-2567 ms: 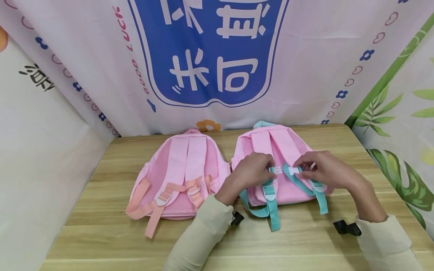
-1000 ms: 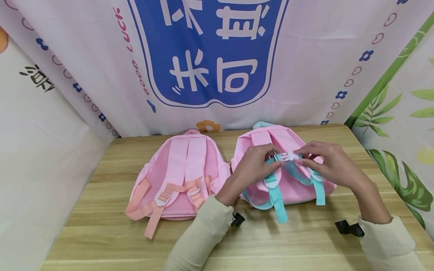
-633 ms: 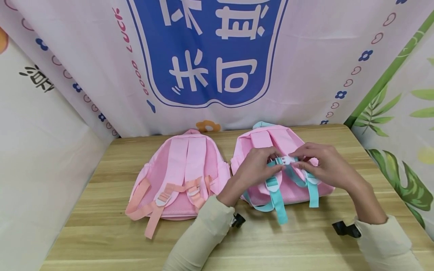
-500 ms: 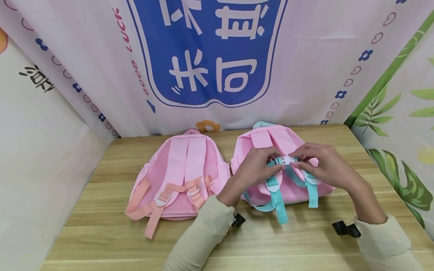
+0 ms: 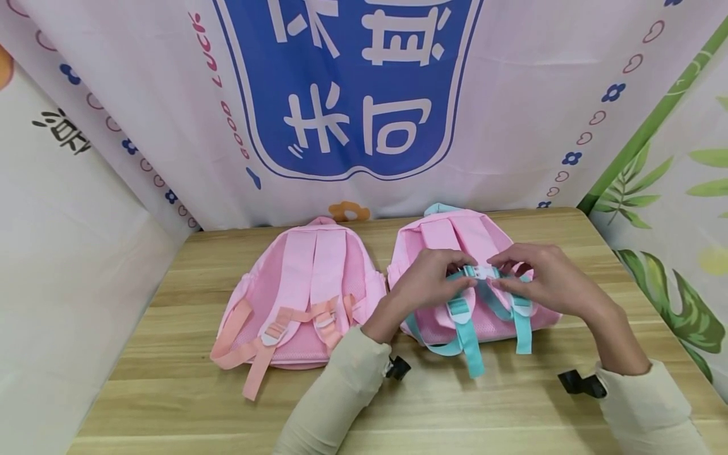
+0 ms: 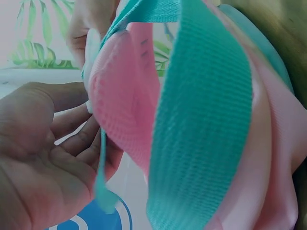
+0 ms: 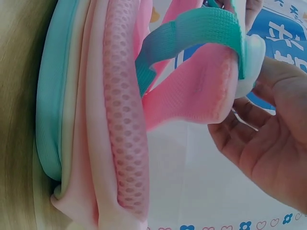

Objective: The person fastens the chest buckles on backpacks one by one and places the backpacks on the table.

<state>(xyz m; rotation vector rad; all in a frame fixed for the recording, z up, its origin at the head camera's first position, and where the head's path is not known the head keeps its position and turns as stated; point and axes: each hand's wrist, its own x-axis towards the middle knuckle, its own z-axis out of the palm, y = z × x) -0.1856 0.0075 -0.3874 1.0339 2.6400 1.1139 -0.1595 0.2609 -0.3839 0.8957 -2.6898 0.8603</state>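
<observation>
In the head view, a pink backpack with teal webbing [image 5: 466, 337] lies back side up on the table. Across its two shoulder straps runs a white side-release buckle [image 5: 482, 272], its two halves fitted together. My left hand [image 5: 428, 278] pinches the buckle's left end, thumb below and fingers above. At the right end my right hand [image 5: 548, 278] holds the buckle between thumb and fingertips. Both wrist views show pink padded straps raised off the backpack, with a teal strap [image 6: 201, 120] looping close to the left wrist camera and a teal strap [image 7: 192, 33] in the right one.
A second pink backpack [image 5: 301, 272] with orange webbing [image 5: 258, 373] lies to the left, its orange straps spread over the front. Both sit on a wood-grain table [image 5: 170, 404]. A printed curtain [image 5: 512, 126] stands right behind the table's back edge.
The two buckle halves were apart at first, then were lifted, brought together and pushed into each other by my hands. Since then the joined buckle has dropped slightly and my right fingers have spread a little.
</observation>
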